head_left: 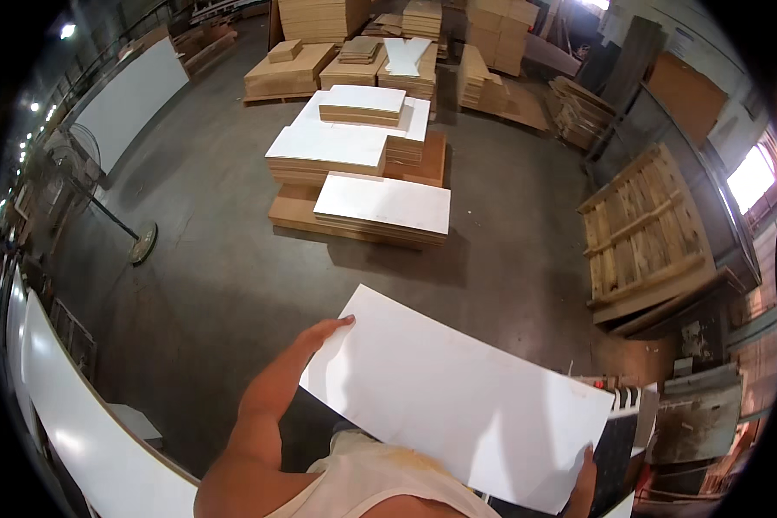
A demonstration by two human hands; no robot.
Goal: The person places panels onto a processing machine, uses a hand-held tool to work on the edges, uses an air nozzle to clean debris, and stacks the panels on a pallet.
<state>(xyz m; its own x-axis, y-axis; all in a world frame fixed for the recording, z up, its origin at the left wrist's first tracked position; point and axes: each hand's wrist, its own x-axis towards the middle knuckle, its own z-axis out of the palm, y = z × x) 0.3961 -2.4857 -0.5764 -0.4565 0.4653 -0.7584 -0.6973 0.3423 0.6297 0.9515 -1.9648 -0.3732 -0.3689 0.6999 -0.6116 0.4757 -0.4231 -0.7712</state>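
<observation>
Ahead of the grip, across bare concrete floor: stacked white-faced boards on brown sheets, with taller piles of plain brown panels farther beyond. Off to the right of the held sheet, a wooden pallet tipped up on edge against dark machinery. To the left and below the left arm, a long white panel curving along the frame's rim; farther out on that side, a pedestal fan on a round base.

Between both hands, carried nearly flat at chest height: a large white rectangular board, near corner low at the right, far corner rising toward the stacks. Left hand clamped on the board's left corner, fingers curled over the top edge. Right hand at the lower right edge, mostly hidden behind the sheet, probably gripping it from beneath, fingertips just showing along the edge.
</observation>
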